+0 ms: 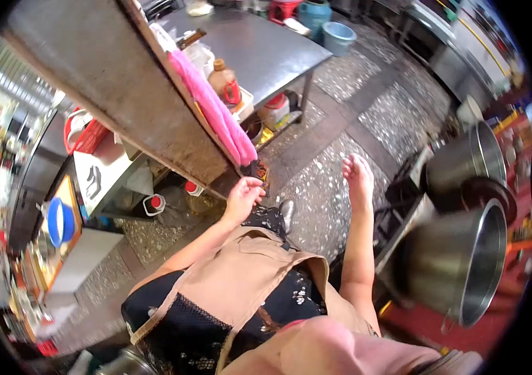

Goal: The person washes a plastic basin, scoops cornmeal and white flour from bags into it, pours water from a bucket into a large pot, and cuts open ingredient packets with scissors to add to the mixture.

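Observation:
My left hand (244, 200) is in front of my body, just below the lower end of a pink towel (213, 106) hanging on the edge of a partition (110, 75). Its fingers are loosely bent and nothing shows in them. Out over the speckled floor (322, 187), my right hand (358, 175) is held forward with its fingers a little curled and bare. A beige apron (228, 269) covers my dark patterned clothing. One shoe (287, 212) shows between my hands.
Large metal pots (453, 262) stand close on my right. Beyond the partition is a steel table (260, 50) with a brown bottle (222, 78) on it. A light blue bucket (339, 39) stands past its corner. To my left are a red basket (94, 139) and a blue basin (60, 222).

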Demonstrator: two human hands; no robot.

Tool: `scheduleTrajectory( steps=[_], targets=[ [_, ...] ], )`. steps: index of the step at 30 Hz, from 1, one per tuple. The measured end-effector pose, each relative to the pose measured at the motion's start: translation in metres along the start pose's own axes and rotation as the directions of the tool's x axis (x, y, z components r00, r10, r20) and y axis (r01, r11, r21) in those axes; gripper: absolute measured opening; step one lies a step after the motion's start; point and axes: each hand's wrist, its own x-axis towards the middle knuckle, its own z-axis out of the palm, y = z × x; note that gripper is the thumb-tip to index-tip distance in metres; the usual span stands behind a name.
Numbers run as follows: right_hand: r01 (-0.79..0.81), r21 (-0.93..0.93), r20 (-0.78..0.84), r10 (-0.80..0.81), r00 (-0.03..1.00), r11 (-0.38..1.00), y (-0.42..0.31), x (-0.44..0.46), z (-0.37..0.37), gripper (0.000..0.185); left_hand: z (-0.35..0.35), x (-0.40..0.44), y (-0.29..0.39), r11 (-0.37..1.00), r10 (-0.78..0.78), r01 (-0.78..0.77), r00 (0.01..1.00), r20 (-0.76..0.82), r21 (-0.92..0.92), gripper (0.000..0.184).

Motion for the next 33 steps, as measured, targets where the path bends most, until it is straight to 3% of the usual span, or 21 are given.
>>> scheduleTrajectory(
  steps=[1,3,5,9,11,13,16,19,21,23,25,26,28,30,32,33],
  targets=[
    [-0.022,-0.009,0.040,0.022,0.999,1.000,0.002,0.023,0.019,0.025,0.008,0.009,-0.005,1.000,-0.025,0.025,0.999,-0.030,0.000,0.015],
    [0.012,-0.106,0.181,0.008,0.984,0.994,0.010,0.067,0.056,0.024,0.026,0.049,-0.029,0.997,0.077,-0.077,0.997,0.006,-0.019,0.016],
    [-0.130,-0.147,0.273,0.166,0.948,0.981,0.035,0.105,0.084,0.023,0.050,0.098,-0.024,0.981,0.183,-0.181,0.983,0.033,-0.065,0.019],
    [-0.273,-0.347,0.397,0.404,0.824,0.897,0.051,0.144,0.125,0.019,0.067,0.156,0.049,0.951,0.284,-0.279,0.959,-0.022,0.138,0.022],
    [-0.184,-0.406,0.488,0.383,0.784,0.895,0.047,0.164,0.143,0.017,0.067,0.168,0.069,0.886,0.453,-0.421,0.876,-0.168,0.196,0.022],
    [-0.166,-0.418,0.527,0.387,0.757,0.893,0.039,0.185,0.163,0.016,0.061,0.175,0.079,0.891,0.450,-0.414,0.859,-0.244,0.188,0.023],
    [-0.066,-0.460,0.638,0.381,0.670,0.886,0.042,0.209,0.201,0.017,0.054,0.175,0.075,0.884,0.436,-0.342,0.848,-0.302,0.318,0.020],
    [0.121,-0.437,0.830,0.348,0.435,0.891,0.056,0.200,0.244,0.019,0.056,0.164,0.066,0.936,0.307,-0.182,0.840,-0.446,0.303,0.018],
    [0.342,-0.419,0.905,0.357,0.231,0.841,0.074,0.192,0.266,0.022,0.065,0.153,0.060,0.946,0.244,-0.062,0.784,-0.571,0.320,0.017],
    [0.578,-0.308,0.950,0.277,0.145,0.755,0.075,0.175,0.293,0.020,0.083,0.147,0.057,0.980,0.156,-0.021,0.705,-0.692,0.199,0.017],
    [0.727,-0.178,0.981,0.173,0.082,0.663,0.091,0.167,0.316,0.020,0.101,0.145,0.052,0.981,0.155,-0.012,0.653,-0.741,0.194,0.017],
    [0.721,-0.168,0.982,0.177,0.063,0.673,0.097,0.162,0.326,0.020,0.108,0.146,0.049,0.979,0.171,-0.019,0.613,-0.771,0.203,0.017],
    [0.806,-0.002,0.988,0.127,-0.091,0.592,0.107,0.155,0.343,0.023,0.119,0.154,0.040,0.982,0.162,-0.006,0.558,-0.814,0.191,0.017],
    [0.828,-0.016,0.979,0.177,-0.101,0.560,0.124,0.147,0.354,0.026,0.130,0.162,0.033,0.984,0.154,0.000,0.503,-0.850,0.178,0.016],
    [0.844,0.005,0.966,0.214,-0.142,0.536,0.125,0.150,0.358,0.028,0.135,0.171,0.035,0.931,0.348,-0.032,0.382,-0.856,0.364,0.017],
    [0.840,0.018,0.966,0.206,-0.154,0.542,0.125,0.153,0.357,0.028,0.138,0.173,0.037,0.928,0.355,-0.029,0.371,-0.858,0.372,0.017]
  ],
)
